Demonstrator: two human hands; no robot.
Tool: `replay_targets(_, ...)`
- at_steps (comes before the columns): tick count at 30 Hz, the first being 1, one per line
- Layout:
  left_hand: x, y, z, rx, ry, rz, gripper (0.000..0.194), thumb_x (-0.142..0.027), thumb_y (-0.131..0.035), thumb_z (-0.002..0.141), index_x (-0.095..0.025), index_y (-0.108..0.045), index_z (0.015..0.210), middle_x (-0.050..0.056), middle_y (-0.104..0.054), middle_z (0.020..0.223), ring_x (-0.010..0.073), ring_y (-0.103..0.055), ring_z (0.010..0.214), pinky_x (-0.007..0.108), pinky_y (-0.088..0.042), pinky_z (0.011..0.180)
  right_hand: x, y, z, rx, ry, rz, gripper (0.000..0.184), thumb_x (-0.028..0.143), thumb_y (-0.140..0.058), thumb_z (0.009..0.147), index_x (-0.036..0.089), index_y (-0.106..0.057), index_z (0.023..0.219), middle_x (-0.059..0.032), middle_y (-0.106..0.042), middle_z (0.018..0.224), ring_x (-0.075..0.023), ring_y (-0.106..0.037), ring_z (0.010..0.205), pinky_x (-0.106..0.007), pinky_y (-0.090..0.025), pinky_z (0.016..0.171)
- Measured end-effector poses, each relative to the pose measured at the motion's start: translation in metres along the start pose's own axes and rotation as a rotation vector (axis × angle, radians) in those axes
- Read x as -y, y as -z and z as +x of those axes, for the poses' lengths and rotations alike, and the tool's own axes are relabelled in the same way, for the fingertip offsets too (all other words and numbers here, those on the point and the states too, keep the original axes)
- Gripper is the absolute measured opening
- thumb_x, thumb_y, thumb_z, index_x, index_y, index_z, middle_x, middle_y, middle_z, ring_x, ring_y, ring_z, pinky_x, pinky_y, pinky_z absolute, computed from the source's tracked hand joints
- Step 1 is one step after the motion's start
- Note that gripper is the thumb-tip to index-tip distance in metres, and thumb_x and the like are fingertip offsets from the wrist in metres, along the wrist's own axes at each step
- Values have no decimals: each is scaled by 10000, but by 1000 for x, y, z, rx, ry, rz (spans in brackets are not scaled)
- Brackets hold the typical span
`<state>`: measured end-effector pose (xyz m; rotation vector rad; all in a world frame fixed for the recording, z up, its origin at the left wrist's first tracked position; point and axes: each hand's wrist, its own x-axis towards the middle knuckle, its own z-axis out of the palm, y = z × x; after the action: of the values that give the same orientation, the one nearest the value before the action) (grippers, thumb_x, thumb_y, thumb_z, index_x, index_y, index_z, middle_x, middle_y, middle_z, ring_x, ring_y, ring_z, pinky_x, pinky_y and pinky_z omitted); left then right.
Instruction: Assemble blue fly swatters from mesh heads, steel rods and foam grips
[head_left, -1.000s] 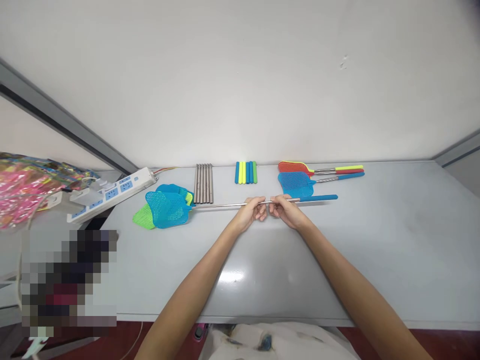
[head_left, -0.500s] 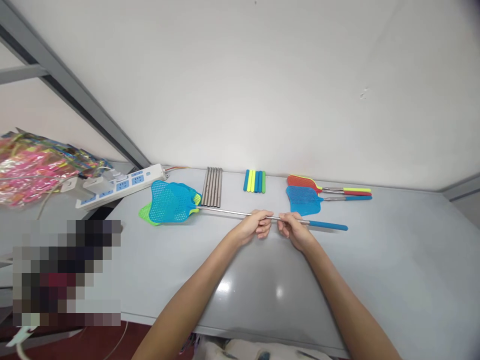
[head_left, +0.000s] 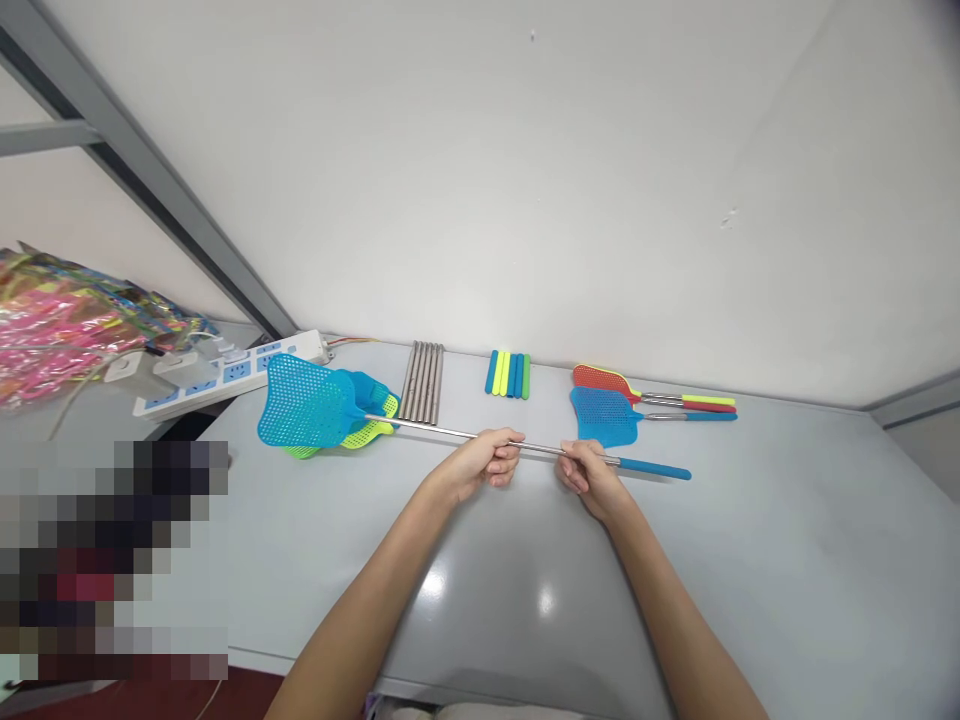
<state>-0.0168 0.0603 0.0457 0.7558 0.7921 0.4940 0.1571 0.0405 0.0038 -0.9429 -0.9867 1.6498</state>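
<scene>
A blue fly swatter [head_left: 304, 402] with a long telescopic metal rod and a blue grip at its right end is held level above the grey table [head_left: 787, 560]. My left hand [head_left: 480, 465] is closed round the rod near its middle. My right hand [head_left: 589, 473] is closed round the rod close to the blue grip. The swatter's head hangs over a small heap of loose blue and green swatter heads [head_left: 367, 412] at the left.
Along the wall lie several bare metal rods [head_left: 424, 382], several coloured handle sleeves [head_left: 510, 373], and finished swatters [head_left: 645, 405] in red, yellow and blue. A white power strip [head_left: 232, 370] and shiny pink packaging [head_left: 67, 330] sit at the left.
My hands have moved apart along the rod, which now looks longer. The swatter head has shifted left and lifted off the heap. The camera has tilted.
</scene>
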Motion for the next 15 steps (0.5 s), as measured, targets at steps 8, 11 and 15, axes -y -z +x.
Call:
replay_targets(8, -5, 0, -4, 0, 29, -29, 362, -259, -396, 756, -197, -222, 445, -83, -176, 339, 51, -198, 298, 201, -206, 362, 9, 5, -3, -12, -13, -33, 351, 244, -479, 737, 145, -484, 400, 69, -269, 242, -44, -229, 274, -209, -150, 344)
replay_targets(11, -5, 0, -5, 2, 32, -32, 364, -263, -397, 758, -196, -225, 445, -82, -179, 338, 51, -204, 301, 199, -211, 368, 10, 6, -3, -10, -16, -42, 353, 250, -479, 739, 144, -489, 402, 67, -273, 241, -45, -236, 276, -209, -153, 347)
replay_targets(15, -5, 0, -5, 7, 35, -38, 361, -270, -400, 757, -195, -225, 451, -83, -175, 339, 51, -211, 302, 199, -209, 370, 13, 7, -5, -17, -20, -55, 351, 252, -484, 733, 145, -488, 399, 64, -282, 241, -46, -237, 275, -211, -159, 348)
